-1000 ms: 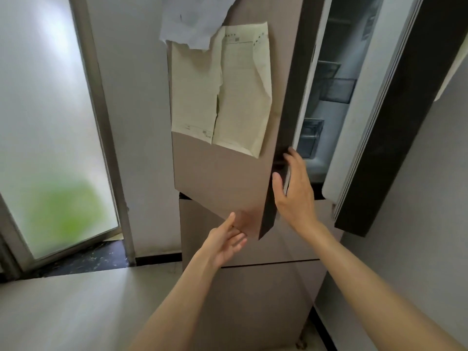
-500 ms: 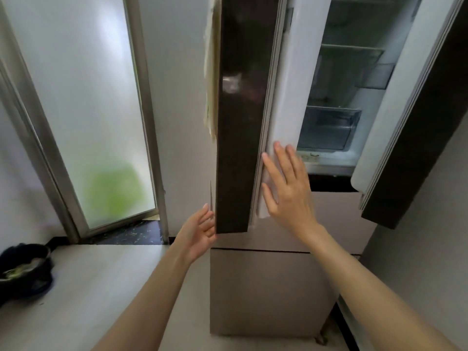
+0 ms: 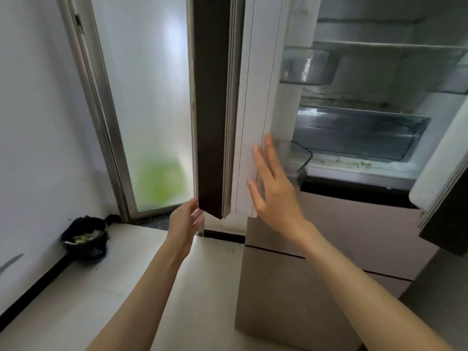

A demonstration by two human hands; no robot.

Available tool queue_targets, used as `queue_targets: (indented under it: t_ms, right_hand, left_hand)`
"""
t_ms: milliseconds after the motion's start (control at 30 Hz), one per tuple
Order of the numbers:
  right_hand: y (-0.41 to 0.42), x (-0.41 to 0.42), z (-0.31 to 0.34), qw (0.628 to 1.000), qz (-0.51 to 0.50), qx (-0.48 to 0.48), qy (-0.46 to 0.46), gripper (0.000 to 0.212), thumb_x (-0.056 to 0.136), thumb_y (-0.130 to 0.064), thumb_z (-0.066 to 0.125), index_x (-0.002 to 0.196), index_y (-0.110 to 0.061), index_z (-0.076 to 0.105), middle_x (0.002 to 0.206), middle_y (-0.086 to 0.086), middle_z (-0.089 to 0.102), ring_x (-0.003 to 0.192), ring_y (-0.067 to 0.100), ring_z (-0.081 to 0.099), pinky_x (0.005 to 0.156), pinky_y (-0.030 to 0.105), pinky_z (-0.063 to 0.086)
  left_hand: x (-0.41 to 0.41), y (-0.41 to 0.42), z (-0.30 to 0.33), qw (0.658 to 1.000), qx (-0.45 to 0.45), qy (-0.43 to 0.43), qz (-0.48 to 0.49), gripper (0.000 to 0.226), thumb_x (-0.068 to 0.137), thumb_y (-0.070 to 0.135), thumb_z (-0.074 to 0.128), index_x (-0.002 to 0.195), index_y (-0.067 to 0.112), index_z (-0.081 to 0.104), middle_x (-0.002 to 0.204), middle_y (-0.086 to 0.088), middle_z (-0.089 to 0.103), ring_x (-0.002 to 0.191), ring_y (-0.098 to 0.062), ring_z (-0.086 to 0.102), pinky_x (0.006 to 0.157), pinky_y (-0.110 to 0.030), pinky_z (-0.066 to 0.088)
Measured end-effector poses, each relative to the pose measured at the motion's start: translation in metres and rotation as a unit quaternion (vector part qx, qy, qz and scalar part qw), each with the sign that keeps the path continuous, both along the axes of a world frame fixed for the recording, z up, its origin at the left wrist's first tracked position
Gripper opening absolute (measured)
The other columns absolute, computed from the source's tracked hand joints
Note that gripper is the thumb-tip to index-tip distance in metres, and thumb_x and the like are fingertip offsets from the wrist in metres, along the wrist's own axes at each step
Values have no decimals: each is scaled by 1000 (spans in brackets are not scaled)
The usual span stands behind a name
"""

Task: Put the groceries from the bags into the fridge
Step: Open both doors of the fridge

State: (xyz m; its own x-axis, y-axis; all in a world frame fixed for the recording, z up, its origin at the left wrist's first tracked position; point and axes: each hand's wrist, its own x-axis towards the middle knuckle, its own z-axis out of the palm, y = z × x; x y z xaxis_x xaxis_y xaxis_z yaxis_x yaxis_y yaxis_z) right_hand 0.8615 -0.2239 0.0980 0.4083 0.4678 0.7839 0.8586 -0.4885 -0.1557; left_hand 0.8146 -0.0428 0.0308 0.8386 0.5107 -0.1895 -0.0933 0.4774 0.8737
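Left fridge door (image 3: 212,105) wider now, edge-on, upright, right hand (image 3: 274,192) flat against it

Pale tiled floor (image 3: 76,295) carries fridge (image 3: 304,287), standing at right against wall. Dark bin (image 3: 86,239) with green scraps sits on floor in left corner, touching white wall, near frosted glass door (image 3: 149,102). Inside fridge, bottom shelf (image 3: 354,164) strewn with small green crumbs, clear drawer (image 3: 359,133) above it.

No text, label, brand, number or sign can be read anywhere in view, neither on the fridge (image 3: 316,249) nor on its open door (image 3: 211,105).
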Motion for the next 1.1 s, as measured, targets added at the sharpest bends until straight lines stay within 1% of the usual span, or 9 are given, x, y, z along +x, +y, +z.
queue_targets:
  t_ms: [100,200,400,500,667,800,867,967,1100]
  right_hand:
    - [17,-1,7,996,69,11,46,71,94,-12,48,148,-14,1,155,-5,-6,144,16,12,112,17,16]
    - [33,-3,19,989,115,7,96,73,94,-6,46,145,-19,-4,155,-5,-1,141,6,9,111,9,9]
    - [47,14,16,991,-66,-113,-18,50,94,-24,34,142,-7,34,149,12,35,141,24,27,116,48,14]
    - [31,22,7,981,-147,-126,-23,52,93,-31,32,138,-8,41,144,14,43,137,29,34,113,50,15]
    - [13,30,-8,969,-153,-189,53,57,98,-33,37,149,-20,15,157,6,16,146,18,5,116,42,-5]
    - [-1,32,-6,972,-158,-170,33,57,96,-43,22,148,-21,19,156,6,18,145,19,7,116,44,-3]
    - [-18,34,-6,972,-177,-150,24,60,92,-45,18,147,-20,25,155,6,23,144,20,12,115,45,0]
    - [-61,39,-2,962,-238,-135,8,55,92,-38,28,141,-16,36,149,10,36,141,25,25,113,50,9]
    - [-143,49,7,923,-358,-142,-26,49,90,-29,49,136,-12,44,143,15,44,138,31,32,112,54,13]
  left_hand:
    - [-8,4,9,993,118,-19,26,24,94,20,50,115,15,59,114,-3,58,109,-16,54,91,-28,44]
    - [-14,-9,29,956,280,-84,24,45,97,19,45,141,16,37,137,6,44,126,-9,42,105,-24,36]
    - [3,-13,37,828,549,-115,5,61,96,36,36,148,22,5,157,4,-4,142,-4,-7,114,-24,1]
    - [9,-2,32,803,589,-86,-16,64,97,35,34,146,22,-6,155,3,-17,138,-2,-17,113,-22,-5]
    - [14,12,25,769,633,-78,-32,66,96,41,35,138,33,-15,150,9,-23,136,2,-21,119,-36,5]
    - [9,-5,28,774,626,-88,45,67,91,39,36,148,24,3,154,11,-6,139,4,-10,115,-49,20]
    - [11,-20,37,725,671,-121,99,63,92,31,38,148,15,15,156,0,7,144,-11,2,116,-48,15]
    - [21,-52,51,676,708,-185,91,60,92,26,40,146,11,20,155,-9,16,144,-23,10,115,-48,19]
    - [47,-111,69,659,714,-234,16,57,93,28,36,145,12,22,155,-7,19,145,-21,9,116,-45,18]
